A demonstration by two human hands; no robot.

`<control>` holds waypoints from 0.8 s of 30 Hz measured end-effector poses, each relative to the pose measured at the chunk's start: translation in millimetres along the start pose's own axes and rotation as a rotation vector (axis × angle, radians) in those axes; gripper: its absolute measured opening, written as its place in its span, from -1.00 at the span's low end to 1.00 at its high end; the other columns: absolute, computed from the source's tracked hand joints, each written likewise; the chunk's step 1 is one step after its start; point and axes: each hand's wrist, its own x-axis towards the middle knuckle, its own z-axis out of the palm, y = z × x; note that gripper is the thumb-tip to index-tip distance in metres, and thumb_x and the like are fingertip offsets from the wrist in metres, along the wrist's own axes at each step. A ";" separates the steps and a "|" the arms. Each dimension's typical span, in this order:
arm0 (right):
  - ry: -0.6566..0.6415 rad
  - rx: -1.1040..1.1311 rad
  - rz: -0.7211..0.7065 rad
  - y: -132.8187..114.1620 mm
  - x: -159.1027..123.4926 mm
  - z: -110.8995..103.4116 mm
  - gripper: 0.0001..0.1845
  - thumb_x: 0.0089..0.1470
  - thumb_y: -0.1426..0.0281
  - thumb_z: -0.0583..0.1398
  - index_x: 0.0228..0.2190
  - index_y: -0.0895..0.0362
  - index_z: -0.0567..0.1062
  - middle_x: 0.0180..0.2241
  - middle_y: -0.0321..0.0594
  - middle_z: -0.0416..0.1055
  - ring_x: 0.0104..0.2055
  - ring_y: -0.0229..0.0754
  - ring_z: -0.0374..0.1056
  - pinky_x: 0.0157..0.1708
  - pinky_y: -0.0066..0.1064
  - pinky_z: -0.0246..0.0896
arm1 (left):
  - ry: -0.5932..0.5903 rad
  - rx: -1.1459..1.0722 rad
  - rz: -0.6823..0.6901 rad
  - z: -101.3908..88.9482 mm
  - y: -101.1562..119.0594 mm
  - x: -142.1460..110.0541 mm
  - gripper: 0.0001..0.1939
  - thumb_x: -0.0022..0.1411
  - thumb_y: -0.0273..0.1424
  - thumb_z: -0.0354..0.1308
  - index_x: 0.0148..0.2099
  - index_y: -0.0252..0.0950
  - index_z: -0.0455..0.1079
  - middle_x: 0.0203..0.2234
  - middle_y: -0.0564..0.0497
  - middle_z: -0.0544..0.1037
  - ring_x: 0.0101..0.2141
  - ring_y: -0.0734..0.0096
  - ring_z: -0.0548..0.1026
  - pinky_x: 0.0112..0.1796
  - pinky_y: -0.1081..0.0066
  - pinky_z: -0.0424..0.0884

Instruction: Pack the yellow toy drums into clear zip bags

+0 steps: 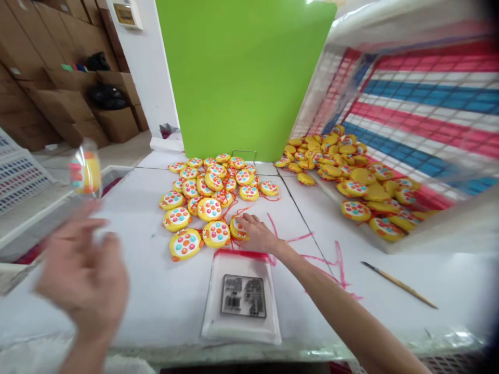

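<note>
At the left, my left hand is blurred by motion, its fingers apart. Just above its fingertips is a yellow toy in a clear bag, also blurred; whether the bag touches a finger is unclear. My right hand grips a round yellow toy at the near right side of a pile, its fingers partly covering the toy. The pile's yellow animal-shaped toys have white faces with coloured dots and orange cords. Nearer me lies a clear tray with a red edge, holding a dark printed plate.
A mesh-sided container at the right holds many more toys. A thin brush lies at right front. Behind the pile stands a green board. Crates and cardboard boxes are at left.
</note>
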 end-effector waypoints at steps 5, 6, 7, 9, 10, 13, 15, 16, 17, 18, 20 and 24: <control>0.038 0.262 0.088 10.2 12.5 2.4 -0.21 -0.24 0.35 0.31 0.07 0.06 0.24 0.09 -0.05 0.18 0.11 0.09 0.10 0.07 -0.04 0.00 | -0.713 0.125 0.315 53.1 -11.1 -108.0 -0.77 0.20 -0.50 -0.05 -0.11 -0.30 0.34 -0.11 -0.11 0.47 -0.03 0.26 0.39 -0.03 0.24 0.36; 0.044 0.312 0.111 13.1 11.0 -2.2 -0.26 -0.17 0.29 0.27 0.08 0.07 0.21 0.05 -0.05 0.23 0.06 0.03 0.18 0.02 -0.07 0.11 | -0.820 0.178 0.336 63.8 -13.0 -124.6 -0.76 0.20 -0.50 -0.03 -0.09 -0.33 0.33 -0.09 -0.14 0.46 -0.03 0.22 0.39 -0.04 0.22 0.37; 0.047 0.366 0.134 15.7 8.1 -7.7 -0.33 -0.06 0.22 0.19 0.09 0.08 0.18 0.01 -0.06 0.28 -0.01 -0.02 0.26 -0.07 -0.12 0.21 | -0.902 0.235 0.347 73.0 -14.3 -136.6 -0.75 0.18 -0.50 -0.01 -0.07 -0.34 0.33 -0.09 -0.16 0.46 -0.05 0.19 0.39 -0.06 0.20 0.37; 0.042 0.474 0.169 19.4 -1.5 -19.0 -0.47 0.12 0.14 -0.04 0.07 0.11 0.16 -0.09 -0.06 0.37 -0.14 -0.10 0.37 -0.26 -0.21 0.35 | -1.030 0.353 0.365 86.3 -15.7 -148.5 -0.73 0.16 -0.52 0.03 -0.06 -0.36 0.34 -0.11 -0.17 0.46 -0.09 0.13 0.41 -0.10 0.16 0.39; 0.038 0.575 0.185 20.4 -7.8 -23.6 -0.50 0.15 0.14 -0.13 0.04 0.12 0.19 -0.13 -0.05 0.40 -0.18 -0.11 0.40 -0.32 -0.24 0.38 | -1.069 0.397 0.372 90.5 -16.2 -149.9 -0.72 0.15 -0.54 0.03 -0.06 -0.36 0.34 -0.12 -0.17 0.47 -0.11 0.13 0.42 -0.13 0.15 0.39; 0.031 1.040 0.239 20.0 -29.1 -29.7 -0.62 0.09 0.20 0.02 -0.12 0.15 0.32 -0.24 -0.10 0.46 -0.24 -0.12 0.44 -0.36 -0.30 0.40 | -1.104 0.444 0.387 96.5 -17.7 -147.1 -0.73 0.16 -0.58 0.01 -0.08 -0.37 0.35 -0.22 -0.13 0.48 -0.20 0.16 0.43 -0.19 0.18 0.39; 0.034 1.295 0.281 16.8 -41.5 -27.4 -0.68 -0.04 0.35 0.17 -0.19 0.16 0.36 -0.29 -0.14 0.48 -0.26 -0.14 0.45 -0.37 -0.36 0.39 | -1.103 0.434 0.379 97.2 -18.6 -145.2 -0.77 0.17 -0.59 -0.02 -0.14 -0.34 0.37 -0.30 -0.09 0.47 -0.26 0.19 0.42 -0.22 0.19 0.39; 0.037 1.353 0.301 14.4 -46.5 -25.2 -0.68 -0.08 0.41 0.19 -0.21 0.17 0.38 -0.30 -0.14 0.49 -0.28 -0.14 0.46 -0.39 -0.39 0.39 | -1.101 0.424 0.374 97.0 -19.0 -144.7 -0.80 0.18 -0.58 -0.03 -0.19 -0.33 0.37 -0.32 -0.08 0.47 -0.27 0.20 0.41 -0.23 0.20 0.39; 0.038 1.393 0.320 11.7 -50.6 -22.8 -0.69 -0.10 0.45 0.20 -0.22 0.18 0.39 -0.30 -0.14 0.49 -0.29 -0.13 0.46 -0.41 -0.40 0.39 | -1.092 0.413 0.372 96.7 -19.6 -144.5 -0.82 0.20 -0.56 -0.04 -0.24 -0.33 0.38 -0.31 -0.09 0.46 -0.25 0.20 0.41 -0.22 0.20 0.38; 0.037 1.429 0.335 8.7 -53.8 -20.5 -0.70 -0.10 0.46 0.19 -0.22 0.19 0.39 -0.30 -0.12 0.50 -0.29 -0.11 0.47 -0.43 -0.39 0.40 | -1.077 0.402 0.375 96.5 -20.4 -144.5 -0.84 0.21 -0.54 -0.04 -0.27 -0.33 0.38 -0.27 -0.11 0.46 -0.22 0.19 0.40 -0.19 0.20 0.37; 0.036 1.492 0.343 2.7 -58.4 -17.3 -0.71 -0.08 0.47 0.17 -0.23 0.21 0.40 -0.28 -0.09 0.50 -0.26 -0.08 0.47 -0.40 -0.37 0.41 | -1.042 0.384 0.400 96.9 -23.2 -145.1 -0.85 0.22 -0.51 -0.03 -0.27 -0.34 0.37 -0.16 -0.15 0.44 -0.14 0.17 0.37 -0.13 0.20 0.33; 0.036 1.529 0.309 -5.8 -63.2 -15.0 -0.75 -0.07 0.45 0.20 -0.26 0.23 0.43 -0.26 -0.09 0.51 -0.22 -0.10 0.47 -0.31 -0.38 0.40 | -0.983 0.373 0.458 101.7 -32.1 -149.3 -0.75 0.21 -0.55 -0.08 -0.09 -0.37 0.33 -0.14 -0.15 0.46 -0.14 0.19 0.38 -0.14 0.20 0.33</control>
